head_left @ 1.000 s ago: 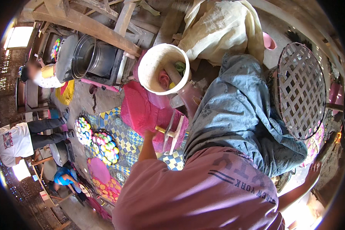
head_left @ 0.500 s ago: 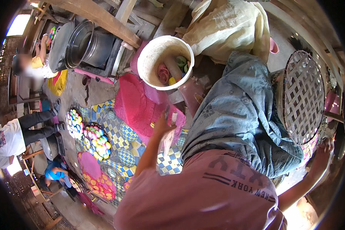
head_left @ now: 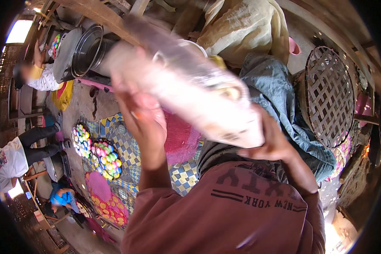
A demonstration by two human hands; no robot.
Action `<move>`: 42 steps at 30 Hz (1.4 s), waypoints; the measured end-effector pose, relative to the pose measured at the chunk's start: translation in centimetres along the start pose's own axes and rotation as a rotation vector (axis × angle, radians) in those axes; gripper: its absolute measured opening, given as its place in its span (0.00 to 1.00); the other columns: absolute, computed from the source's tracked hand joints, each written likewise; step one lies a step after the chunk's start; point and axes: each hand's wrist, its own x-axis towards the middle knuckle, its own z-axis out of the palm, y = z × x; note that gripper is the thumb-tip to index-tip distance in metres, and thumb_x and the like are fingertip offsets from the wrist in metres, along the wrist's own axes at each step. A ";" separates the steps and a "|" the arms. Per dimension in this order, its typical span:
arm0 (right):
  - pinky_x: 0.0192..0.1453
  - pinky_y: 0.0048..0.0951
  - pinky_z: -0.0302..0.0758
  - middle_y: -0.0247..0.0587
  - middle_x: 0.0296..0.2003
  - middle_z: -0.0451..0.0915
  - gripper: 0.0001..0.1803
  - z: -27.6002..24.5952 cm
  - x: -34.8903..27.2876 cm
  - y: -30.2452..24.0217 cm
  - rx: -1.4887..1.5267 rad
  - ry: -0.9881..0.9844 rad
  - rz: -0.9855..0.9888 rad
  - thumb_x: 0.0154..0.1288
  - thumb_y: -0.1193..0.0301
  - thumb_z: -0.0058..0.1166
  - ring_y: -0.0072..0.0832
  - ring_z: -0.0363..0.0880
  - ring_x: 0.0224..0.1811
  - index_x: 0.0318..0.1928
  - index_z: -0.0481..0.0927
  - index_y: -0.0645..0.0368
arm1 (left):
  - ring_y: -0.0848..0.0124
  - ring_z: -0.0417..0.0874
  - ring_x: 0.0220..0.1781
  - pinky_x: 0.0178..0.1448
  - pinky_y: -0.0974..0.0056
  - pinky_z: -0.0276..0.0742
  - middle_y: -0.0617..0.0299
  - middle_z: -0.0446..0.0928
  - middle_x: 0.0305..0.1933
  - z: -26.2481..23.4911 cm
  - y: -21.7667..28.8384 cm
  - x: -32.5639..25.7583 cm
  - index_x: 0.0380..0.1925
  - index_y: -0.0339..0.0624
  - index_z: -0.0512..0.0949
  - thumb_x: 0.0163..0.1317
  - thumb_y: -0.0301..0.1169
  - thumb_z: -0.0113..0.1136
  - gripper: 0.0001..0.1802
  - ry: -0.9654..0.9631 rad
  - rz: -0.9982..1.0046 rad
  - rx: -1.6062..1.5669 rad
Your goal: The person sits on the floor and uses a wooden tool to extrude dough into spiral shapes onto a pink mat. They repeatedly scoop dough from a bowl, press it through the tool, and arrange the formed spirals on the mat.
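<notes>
A long, pale, shiny thing [head_left: 199, 106] slants across the middle, close to me and smeared by motion. Its upper side is greyish, its lower side whitish; its exact kind is too blurred to tell. My right hand [head_left: 269, 139] grips its lower right end, fingers under it and thumb side up. At the other side my left hand [head_left: 144, 114] presses its fingers against the thing's lower edge, the fingertips blurred. Behind it, the white bucket [head_left: 194, 45] is mostly covered, with only part of its rim showing. Beneath lies a pink mat or cloth [head_left: 180, 144].
A patterned blue-and-yellow floor sheet [head_left: 131, 148] bears colourful ball-filled trays [head_left: 106, 158]. A woven basket [head_left: 331, 97] stands right, beside blue-grey cloth [head_left: 279, 89]. Metal pots [head_left: 86, 51] stand back left under a wooden beam [head_left: 101, 17]. Several people [head_left: 12, 156] are at left.
My right hand has come in from the far right side. Both hands are now raised in the middle on the long pale thing, which covers most of the bucket.
</notes>
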 end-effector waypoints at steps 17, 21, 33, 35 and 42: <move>0.75 0.45 0.52 0.57 0.68 0.60 0.43 -17.8 -31.8 -0.1 0.774 0.760 -0.492 0.64 0.54 0.50 0.46 0.62 0.69 0.71 0.54 0.66 | 0.42 0.82 0.41 0.49 0.45 0.77 0.43 0.80 0.35 -20.6 -34.1 -25.5 0.41 0.30 0.78 0.51 0.47 0.68 0.28 -0.085 -1.035 1.478; 0.78 0.46 0.48 0.59 0.72 0.53 0.44 -17.8 -34.5 0.2 0.368 1.346 -0.328 0.65 0.56 0.49 0.48 0.56 0.73 0.73 0.47 0.67 | 0.55 0.83 0.35 0.44 0.52 0.78 0.51 0.83 0.32 -25.6 -27.8 -22.6 0.42 0.33 0.80 0.58 0.39 0.63 0.20 0.053 -0.987 1.000; 0.78 0.45 0.46 0.59 0.69 0.56 0.44 -19.4 -36.6 4.2 0.609 1.271 -0.502 0.63 0.58 0.53 0.47 0.57 0.71 0.70 0.50 0.70 | 0.66 0.79 0.52 0.58 0.63 0.73 0.58 0.78 0.52 -28.7 3.5 -7.7 0.58 0.31 0.71 0.62 0.27 0.60 0.24 0.092 -0.743 1.341; 0.76 0.45 0.48 0.57 0.66 0.59 0.43 -18.9 -36.4 4.5 0.676 1.022 -0.614 0.63 0.57 0.53 0.45 0.60 0.68 0.70 0.52 0.69 | 0.66 0.79 0.51 0.56 0.63 0.74 0.53 0.78 0.53 -29.1 5.4 -6.8 0.59 0.27 0.69 0.57 0.31 0.62 0.30 0.106 -0.673 0.765; 0.73 0.42 0.57 0.54 0.65 0.63 0.40 -17.2 -37.9 5.0 0.607 1.371 -0.658 0.64 0.56 0.50 0.42 0.64 0.65 0.70 0.56 0.66 | 0.52 0.82 0.41 0.46 0.53 0.75 0.44 0.80 0.39 -24.0 9.9 -0.6 0.38 0.30 0.76 0.55 0.27 0.58 0.12 -0.050 -0.533 1.543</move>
